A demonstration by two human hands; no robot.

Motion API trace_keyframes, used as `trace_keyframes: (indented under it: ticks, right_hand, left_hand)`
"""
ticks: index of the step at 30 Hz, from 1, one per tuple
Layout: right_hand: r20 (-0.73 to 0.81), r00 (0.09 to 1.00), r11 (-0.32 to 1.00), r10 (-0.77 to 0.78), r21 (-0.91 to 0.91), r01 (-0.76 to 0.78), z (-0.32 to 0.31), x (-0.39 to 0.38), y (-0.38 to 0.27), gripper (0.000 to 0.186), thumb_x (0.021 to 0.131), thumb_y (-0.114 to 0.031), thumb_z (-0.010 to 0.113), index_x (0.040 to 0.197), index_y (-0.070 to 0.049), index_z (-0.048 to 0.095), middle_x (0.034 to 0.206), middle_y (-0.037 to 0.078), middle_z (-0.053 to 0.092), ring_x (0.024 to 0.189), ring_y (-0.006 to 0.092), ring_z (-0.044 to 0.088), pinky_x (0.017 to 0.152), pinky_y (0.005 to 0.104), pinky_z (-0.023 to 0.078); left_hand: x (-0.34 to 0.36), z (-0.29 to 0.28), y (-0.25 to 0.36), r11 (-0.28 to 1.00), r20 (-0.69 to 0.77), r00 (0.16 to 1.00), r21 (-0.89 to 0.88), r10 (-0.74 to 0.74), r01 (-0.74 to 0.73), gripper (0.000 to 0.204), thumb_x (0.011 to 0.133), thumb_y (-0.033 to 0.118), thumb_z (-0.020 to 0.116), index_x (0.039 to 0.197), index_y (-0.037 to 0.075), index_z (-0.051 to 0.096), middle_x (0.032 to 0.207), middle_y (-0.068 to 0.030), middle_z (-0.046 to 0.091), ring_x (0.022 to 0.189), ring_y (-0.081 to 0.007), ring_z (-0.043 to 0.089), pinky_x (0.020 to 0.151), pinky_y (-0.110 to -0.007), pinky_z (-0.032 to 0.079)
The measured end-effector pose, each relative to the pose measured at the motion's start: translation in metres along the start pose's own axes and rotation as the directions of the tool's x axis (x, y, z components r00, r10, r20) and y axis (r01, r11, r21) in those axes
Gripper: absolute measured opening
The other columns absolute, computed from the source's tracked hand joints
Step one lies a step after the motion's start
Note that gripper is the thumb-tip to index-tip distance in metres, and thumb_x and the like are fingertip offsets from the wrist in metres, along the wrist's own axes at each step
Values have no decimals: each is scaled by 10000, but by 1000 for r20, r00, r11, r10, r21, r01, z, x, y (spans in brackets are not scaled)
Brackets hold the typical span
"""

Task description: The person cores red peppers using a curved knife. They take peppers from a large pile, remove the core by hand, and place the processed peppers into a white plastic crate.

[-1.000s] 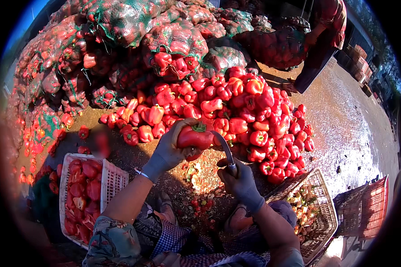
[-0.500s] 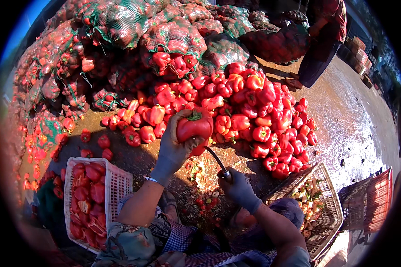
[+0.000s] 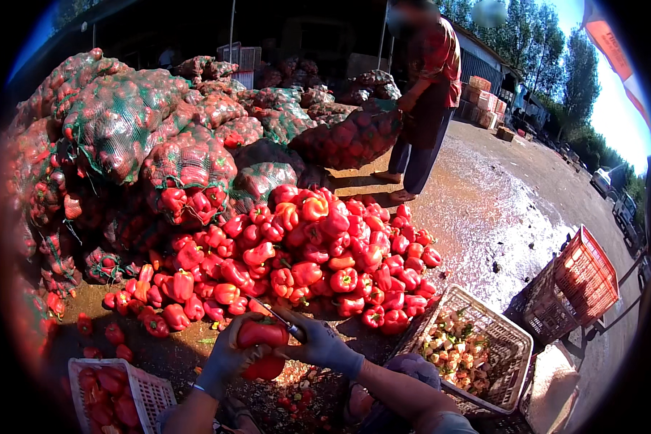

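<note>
Clamps red pepper (image 3: pixel 262 334), seemingly uncored, between fingers of left hand (image 3: pixel 229 356); grips knife (image 3: pixel 294 330) in fingers of right hand (image 3: pixel 321 346). Seems partway complete: shows trimmings (image 3: pixel 452 351) in crate (image 3: pixel 513 362) right of fingers, loaded peppers (image 3: pixel 112 383) left, unworked heap (image 3: pixel 333 253) beyond.

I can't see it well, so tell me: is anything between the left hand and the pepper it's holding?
Only the grey glove: the left hand wears it around the red pepper. Nothing else visible stands between them; the knife is in the right hand.
</note>
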State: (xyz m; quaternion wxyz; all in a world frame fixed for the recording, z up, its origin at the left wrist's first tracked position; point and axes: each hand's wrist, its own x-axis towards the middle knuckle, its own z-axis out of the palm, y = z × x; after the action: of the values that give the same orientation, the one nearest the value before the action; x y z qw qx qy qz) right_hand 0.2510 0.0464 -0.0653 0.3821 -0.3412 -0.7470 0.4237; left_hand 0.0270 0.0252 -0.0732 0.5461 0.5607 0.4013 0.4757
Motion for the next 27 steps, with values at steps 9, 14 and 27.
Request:
trace_keyframes:
  ticks: [9,14,27]
  right_hand:
    - [97,984,917,151,359,-176,-3,-11,8,589,804,-102,817,1332,-48,562,1101,28,650,987,81,578,853,264,504]
    - [163,918,771,362,501,-394,-6,-10,-4,356,871,-58,728,1210,-31,619,774,-19,623,560,38,522,498,202,426]
    - [-30,999,980,-37,-198,30,0,-2,-15,620,747,-175,773,1327,-83,574,1119,123,666,987,247,665,846,362,530]
  left_hand:
    - [-11,8,20,1000,111,994,6,-15,14,653,836,361,800,1323,36,511,1204,-80,632,1104,-159,597,973,-334,484]
    - [-18,8,21,966,213,977,-244,-34,87,670,856,376,779,1359,34,498,1223,-71,630,1114,-151,593,978,-323,476]
    - [-8,-5,-24,968,76,994,-232,-81,96,518,937,306,698,1343,38,523,1199,-54,642,1085,-132,602,947,-303,498]
